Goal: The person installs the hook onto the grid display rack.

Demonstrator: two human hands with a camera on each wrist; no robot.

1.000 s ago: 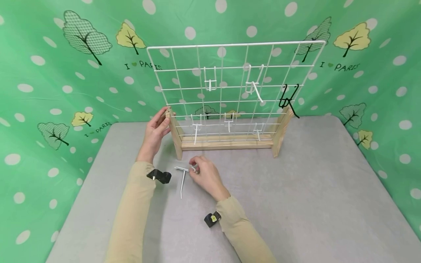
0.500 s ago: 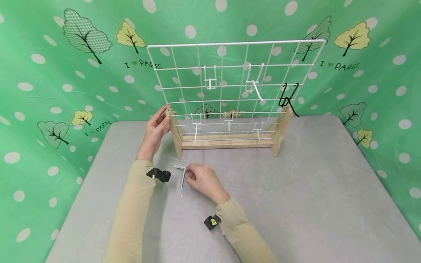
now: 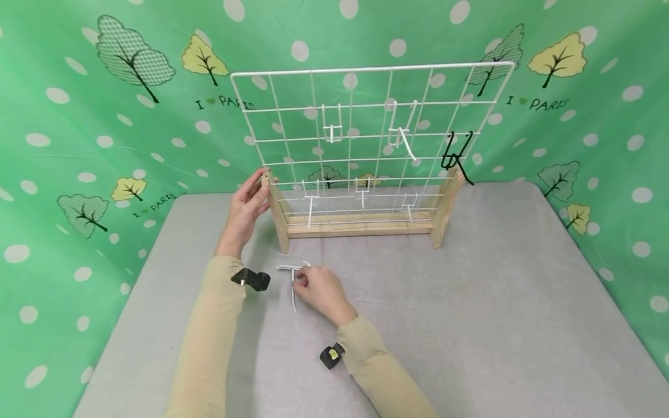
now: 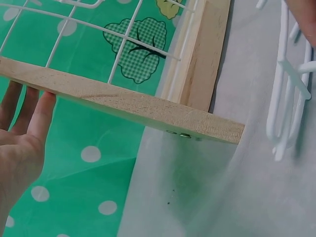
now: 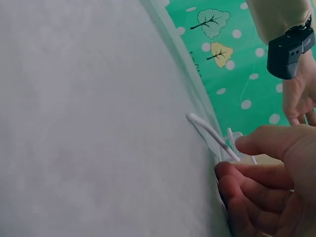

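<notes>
My left hand (image 3: pixel 243 215) holds the left upright (image 3: pixel 281 227) of a wooden stand, thumb in front and the other fingers partly hidden behind. In the left wrist view, fingertips (image 4: pixel 43 114) touch that upright's edge. My right hand (image 3: pixel 325 295) pinches a loose white wire hook (image 3: pixel 285 267) by its prong, low over the grey cloth in front of the stand. The left wrist view shows the hook's double-wire back (image 4: pixel 282 94); the right wrist view shows its bent prong (image 5: pixel 207 129) beside the thumb. My fingers cover part of the hook.
A white wire grid (image 3: pixel 373 70) rises from the stand. Several white hooks, one a long-pronged hook (image 3: pixel 407 144), hang on it. A black hook (image 3: pixel 453 160) juts forward at its right side. Green patterned fabric (image 3: pixel 130 116) surrounds the grey-covered table (image 3: pixel 496 302).
My right fingers have moved from the hook's crosspiece to its prong, and the prong has swung slightly to the right. My left hand stays on the upright.
</notes>
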